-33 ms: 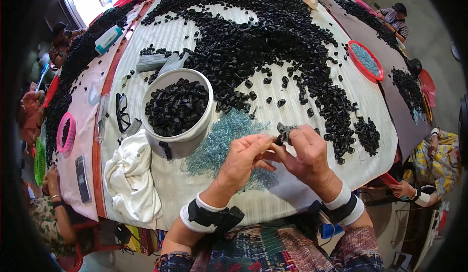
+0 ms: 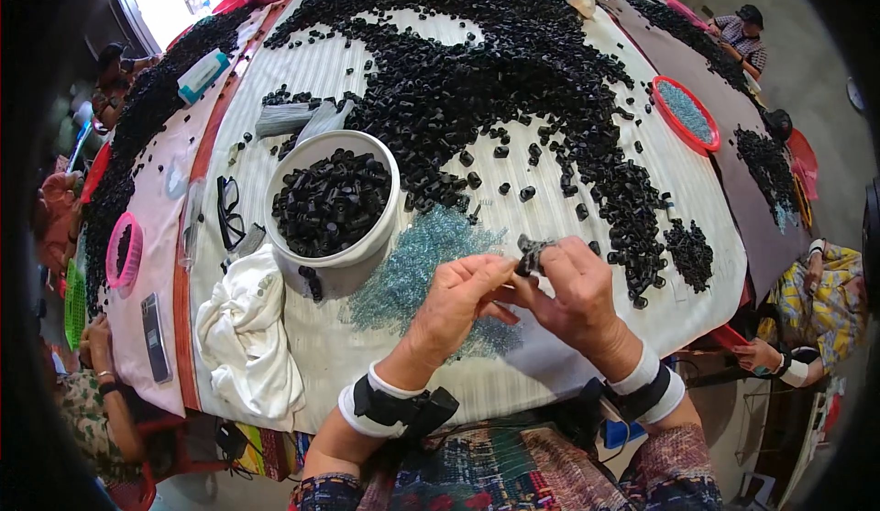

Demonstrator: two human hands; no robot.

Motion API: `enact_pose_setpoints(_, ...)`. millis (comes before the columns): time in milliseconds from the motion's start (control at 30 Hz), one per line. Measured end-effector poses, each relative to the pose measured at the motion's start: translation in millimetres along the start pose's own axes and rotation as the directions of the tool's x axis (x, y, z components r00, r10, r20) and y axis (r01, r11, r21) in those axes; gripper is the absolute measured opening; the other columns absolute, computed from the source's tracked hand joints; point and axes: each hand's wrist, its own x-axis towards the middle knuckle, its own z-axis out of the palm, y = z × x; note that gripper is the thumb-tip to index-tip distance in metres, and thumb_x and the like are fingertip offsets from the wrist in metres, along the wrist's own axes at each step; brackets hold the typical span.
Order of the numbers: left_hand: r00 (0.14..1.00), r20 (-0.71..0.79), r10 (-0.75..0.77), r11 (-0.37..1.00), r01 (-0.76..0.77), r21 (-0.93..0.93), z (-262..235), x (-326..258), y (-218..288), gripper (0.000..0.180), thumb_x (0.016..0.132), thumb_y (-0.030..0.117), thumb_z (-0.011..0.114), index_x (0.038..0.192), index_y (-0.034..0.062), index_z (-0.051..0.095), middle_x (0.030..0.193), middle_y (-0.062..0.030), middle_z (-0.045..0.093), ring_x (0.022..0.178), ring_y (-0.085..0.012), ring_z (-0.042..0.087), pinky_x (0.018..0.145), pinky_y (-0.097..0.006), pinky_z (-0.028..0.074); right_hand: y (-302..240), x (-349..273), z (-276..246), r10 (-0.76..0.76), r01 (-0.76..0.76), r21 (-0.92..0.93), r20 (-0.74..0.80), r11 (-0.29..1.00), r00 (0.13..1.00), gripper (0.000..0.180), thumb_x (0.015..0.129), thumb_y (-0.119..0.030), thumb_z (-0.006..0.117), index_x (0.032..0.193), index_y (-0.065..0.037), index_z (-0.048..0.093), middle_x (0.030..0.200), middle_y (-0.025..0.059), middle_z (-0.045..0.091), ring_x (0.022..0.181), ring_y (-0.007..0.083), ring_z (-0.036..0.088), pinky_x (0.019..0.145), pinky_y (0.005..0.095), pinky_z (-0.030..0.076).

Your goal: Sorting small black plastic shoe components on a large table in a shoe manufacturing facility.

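My left hand (image 2: pixel 456 298) and my right hand (image 2: pixel 579 293) meet above a heap of small blue-grey pieces that look like springs (image 2: pixel 417 268). Both are pinched closed around a small black plastic part (image 2: pixel 526 266), mostly hidden by the fingers. Dark grey material (image 2: pixel 534 249) covers a fingertip of my right hand. Whatever my left thumb and forefinger pinch against the part is too small to make out. Left of the heap stands a white bowl (image 2: pixel 394 190) filled with black plastic parts (image 2: pixel 335 197).
A large pile of black parts (image 2: pixel 477 80) spreads across the cloth-covered table (image 2: pixel 367 383). Left are a white cloth (image 2: pixel 246 332), eyeglasses (image 2: pixel 229 210) and a phone (image 2: pixel 156 337). A red tray (image 2: pixel 658 98) of blue-grey pieces lies right. Other people sit around the sides.
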Motion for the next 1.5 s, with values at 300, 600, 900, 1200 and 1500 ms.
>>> enact_pose_setpoints(300,0.995,0.077,-0.062,0.965,0.04,0.259,6.8,-3.5,3.2,0.023,0.092,0.018,0.055,0.096,-0.0031,0.064,0.084,-0.0092,0.067,0.071,-0.0125,0.065,0.058,-0.024,0.054,-4.4,-9.6,-11.8,0.028,-0.032,0.04,0.113,0.999,0.993,0.026,0.066,-0.007,0.074,0.08,-0.001,0.053,0.077,0.0125,0.052,0.067,0.0289,0.055,0.054,0.0366,0.046)
enact_pose_setpoints(600,0.993,0.112,0.025,0.995,-0.036,0.095,-3.1,-1.9,-1.7,0.026,0.092,0.021,0.055,0.104,-0.0011,0.063,0.088,-0.0083,0.067,0.075,-0.0147,0.066,0.058,-0.025,0.056,-12.8,3.1,-9.2,-0.007,-0.007,0.115,0.127,0.993,0.992,0.03,0.066,-0.002,0.071,0.092,0.001,0.056,0.091,0.0159,0.055,0.08,0.0327,0.055,0.065,0.0379,0.048)
enact_pose_setpoints(900,0.991,0.128,-0.034,0.998,0.041,-0.05,-3.9,-0.3,1.9,0.044,0.095,0.034,0.041,0.113,-0.0033,0.056,0.103,-0.0163,0.064,0.083,-0.0252,0.067,0.061,-0.034,0.057,-22.0,58.8,-20.8,0.244,-0.349,0.286,0.343,0.892,0.907,0.03,0.074,0.002,0.062,0.103,0.003,0.054,0.086,0.0149,0.056,0.069,0.0193,0.059,0.06,0.03,0.046)
enact_pose_setpoints(1200,0.985,0.172,-0.028,0.996,0.042,-0.081,-4.8,-1.2,-7.0,0.043,0.09,0.039,0.052,0.107,-0.0006,0.057,0.099,-0.0146,0.064,0.079,-0.0206,0.068,0.057,-0.028,0.056,-46.4,105.8,15.4,0.09,-0.357,0.784,0.364,0.508,0.927,0.057,0.088,0.005,0.05,0.139,0.001,0.025,0.135,0.0217,0.043,0.114,0.0247,0.054,0.085,0.0323,0.051)
enact_pose_setpoints(1500,0.996,0.066,-0.057,0.998,0.058,-0.002,-2.5,-1.4,8.4,0.032,0.09,0.024,0.054,0.105,-0.004,0.06,0.096,-0.0191,0.064,0.077,-0.0243,0.067,0.057,-0.032,0.058,18.4,51.6,-44.9,0.363,-0.436,0.29,0.272,0.852,0.891,0.012,0.082,-0.004,0.062,0.089,0.004,0.056,0.08,0.0075,0.052,0.068,0.0095,0.053,0.056,0.0257,0.044)
